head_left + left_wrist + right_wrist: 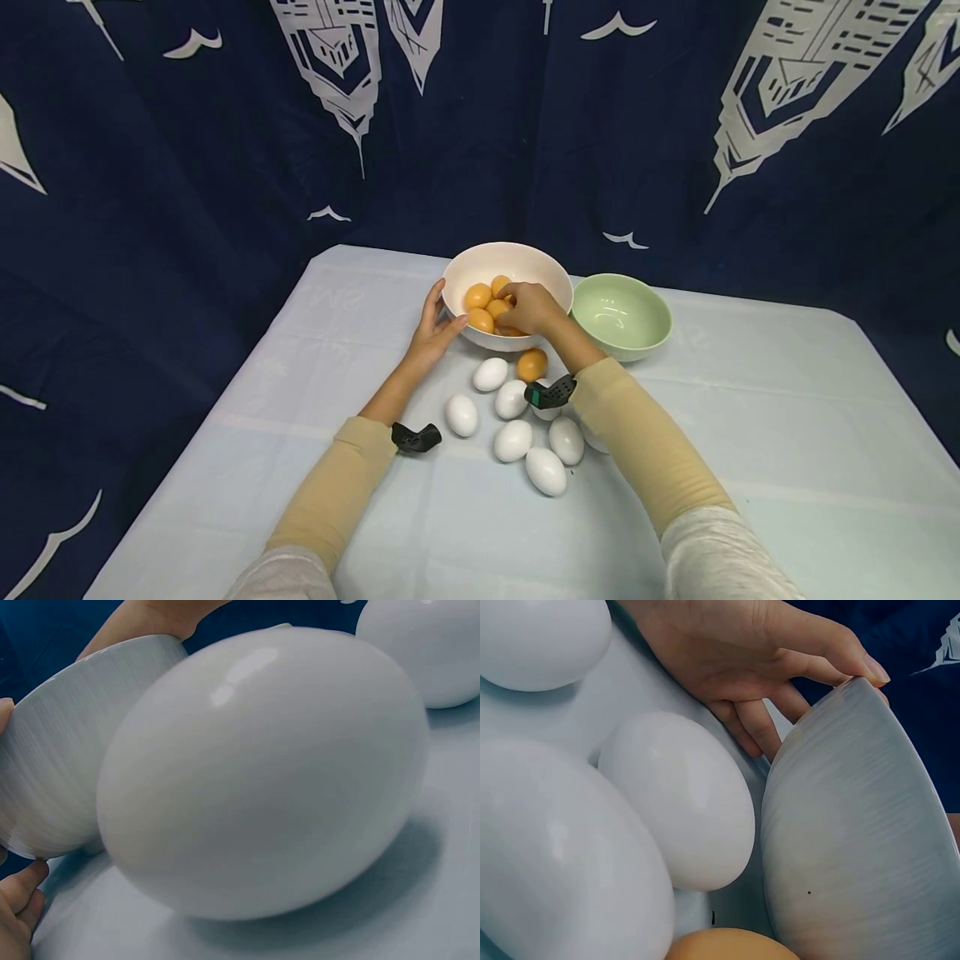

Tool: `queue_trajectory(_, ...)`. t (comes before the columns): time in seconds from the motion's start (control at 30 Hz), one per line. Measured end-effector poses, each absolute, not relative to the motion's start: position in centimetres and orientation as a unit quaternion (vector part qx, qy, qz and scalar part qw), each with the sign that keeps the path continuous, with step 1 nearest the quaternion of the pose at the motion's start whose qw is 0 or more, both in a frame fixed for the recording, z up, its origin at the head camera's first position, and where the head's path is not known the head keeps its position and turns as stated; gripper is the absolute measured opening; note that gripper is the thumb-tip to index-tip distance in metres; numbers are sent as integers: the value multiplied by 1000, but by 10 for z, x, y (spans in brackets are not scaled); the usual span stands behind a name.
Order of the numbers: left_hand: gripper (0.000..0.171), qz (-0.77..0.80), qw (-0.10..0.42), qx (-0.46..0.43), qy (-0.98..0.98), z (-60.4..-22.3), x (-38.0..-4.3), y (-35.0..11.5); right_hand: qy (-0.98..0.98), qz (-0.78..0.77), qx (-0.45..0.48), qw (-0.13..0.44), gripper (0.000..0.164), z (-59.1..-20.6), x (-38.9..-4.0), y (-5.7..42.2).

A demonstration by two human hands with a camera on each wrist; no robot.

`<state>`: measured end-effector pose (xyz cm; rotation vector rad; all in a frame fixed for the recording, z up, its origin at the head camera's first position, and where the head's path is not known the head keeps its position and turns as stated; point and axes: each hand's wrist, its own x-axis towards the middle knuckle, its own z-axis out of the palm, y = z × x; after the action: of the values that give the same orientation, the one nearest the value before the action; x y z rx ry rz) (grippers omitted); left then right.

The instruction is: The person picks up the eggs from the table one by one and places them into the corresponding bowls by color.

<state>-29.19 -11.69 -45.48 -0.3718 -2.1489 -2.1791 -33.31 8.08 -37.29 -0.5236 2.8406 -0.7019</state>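
Note:
My left hand (431, 332) grips the white bowl (551, 275) at its near left side. In the right wrist view the left thumb lies over the rim and the other fingers reach below the wall. My right hand (534, 308) is inside the bowl, its thumb and fingers around an orange egg that they partly hide. Several more orange eggs (477, 296) lie in the bowl beside those fingers. One loose orange egg (532, 365) sits on the table just in front of the bowl. A white egg (262, 772) looms large in the left wrist view.
Several white eggs (513, 440) are scattered on the table in front of the bowl, some partly hidden by the right forearm. A green bowl (637, 308) stands close at the white bowl's right. Behind the pale-covered table (360, 287) hangs a dark blue curtain (480, 150).

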Motion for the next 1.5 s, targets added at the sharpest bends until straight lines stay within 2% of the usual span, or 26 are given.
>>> queue_trajectory(0.4,76,-706,18,-117,-698,-449,-287,-117,953,-238,-170,75,50,-373,-332,80)
queue_trajectory(0.7,75,-703,22,-113,-702,-453,-290,-116,942,-292,-166,22,41,-374,-329,82)
queue_trajectory(0.93,78,-714,3,-113,-690,-445,-286,-117,916,-367,-160,-8,33,-375,-324,86)
queue_trajectory(1.17,78,-711,-8,-119,-693,-423,-272,-116,893,-418,-168,-3,30,-373,-313,92)
queue_trajectory(1.5,79,-711,-5,-115,-694,-434,-279,-118,856,-487,-171,-4,29,-371,-295,104)
